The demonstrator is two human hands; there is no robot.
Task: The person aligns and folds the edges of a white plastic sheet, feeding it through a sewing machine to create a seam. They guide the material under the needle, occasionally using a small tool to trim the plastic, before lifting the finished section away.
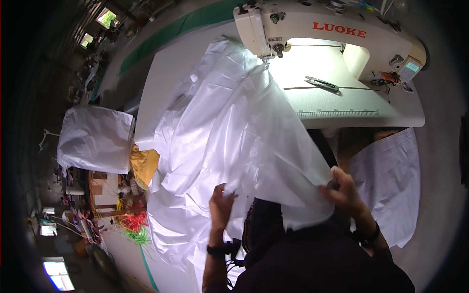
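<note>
A large sheet of thin white fabric (229, 127) drapes from the sewing machine's needle down over the table's near edge into my lap. My left hand (222, 205) pinches its lower edge at the left. At the right, my right hand (344, 193) grips the same edge, the cloth bunched between its fingers. Both wrists carry dark bands. The cream sewing machine (327, 29) stands at the far side, its lamp lighting the bed. Part of the fabric's lower end is hidden behind my dark clothing.
Small thread snips (322, 84) lie on the white table (342, 105) right of the needle. More white cloth (391, 176) hangs at the right. A white bag (95, 139) stands at the left, with yellow cloth (144, 166) and red and green scraps (134, 227) on the floor.
</note>
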